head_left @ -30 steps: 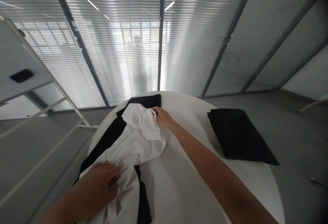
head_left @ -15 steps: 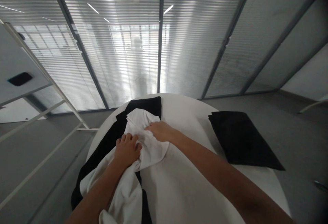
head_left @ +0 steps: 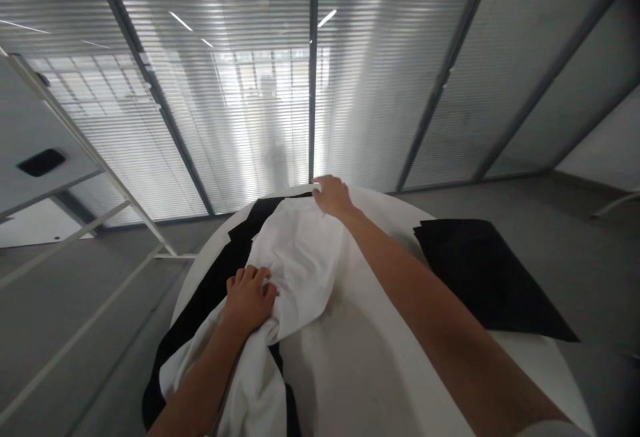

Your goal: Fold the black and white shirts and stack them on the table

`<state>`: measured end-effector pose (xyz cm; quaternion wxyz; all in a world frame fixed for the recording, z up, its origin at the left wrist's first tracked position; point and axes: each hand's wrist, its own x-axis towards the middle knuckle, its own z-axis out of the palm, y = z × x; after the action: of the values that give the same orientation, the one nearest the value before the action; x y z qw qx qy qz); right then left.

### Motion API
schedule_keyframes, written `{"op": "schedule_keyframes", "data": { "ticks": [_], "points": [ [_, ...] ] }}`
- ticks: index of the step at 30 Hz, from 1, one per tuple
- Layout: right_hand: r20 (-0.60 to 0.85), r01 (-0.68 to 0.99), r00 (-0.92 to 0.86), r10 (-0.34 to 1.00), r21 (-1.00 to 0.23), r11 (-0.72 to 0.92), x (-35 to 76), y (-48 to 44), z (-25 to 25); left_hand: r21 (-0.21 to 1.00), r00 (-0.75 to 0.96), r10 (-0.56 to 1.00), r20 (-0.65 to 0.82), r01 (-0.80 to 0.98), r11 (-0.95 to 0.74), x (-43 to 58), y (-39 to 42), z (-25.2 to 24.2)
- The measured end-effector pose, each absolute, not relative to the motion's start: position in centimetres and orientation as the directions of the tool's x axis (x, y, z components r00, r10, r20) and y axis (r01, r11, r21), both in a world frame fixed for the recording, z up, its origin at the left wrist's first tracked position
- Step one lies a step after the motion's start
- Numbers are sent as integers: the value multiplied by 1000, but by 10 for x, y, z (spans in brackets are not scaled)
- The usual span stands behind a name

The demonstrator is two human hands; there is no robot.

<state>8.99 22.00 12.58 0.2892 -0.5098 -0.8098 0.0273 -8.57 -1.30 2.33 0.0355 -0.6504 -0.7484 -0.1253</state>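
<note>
The left hand (head_left: 249,298) grips a bunched white cloth (head_left: 300,270) lying on a black cloth (head_left: 213,284); the right hand (head_left: 333,197) pinches the white cloth's far edge at the round table (head_left: 530,357).

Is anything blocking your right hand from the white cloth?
Nothing visible does: the right hand is right at the far end of the white cloth, with no object between them.
</note>
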Motion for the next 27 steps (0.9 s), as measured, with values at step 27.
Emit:
{"op": "schedule_keyframes", "data": {
  "ticks": [27],
  "points": [
    [93, 773, -569, 817, -277, 570, 161, 101, 16, 287, -429, 900, -71, 856, 431, -122, 122, 41]
  ]
}}
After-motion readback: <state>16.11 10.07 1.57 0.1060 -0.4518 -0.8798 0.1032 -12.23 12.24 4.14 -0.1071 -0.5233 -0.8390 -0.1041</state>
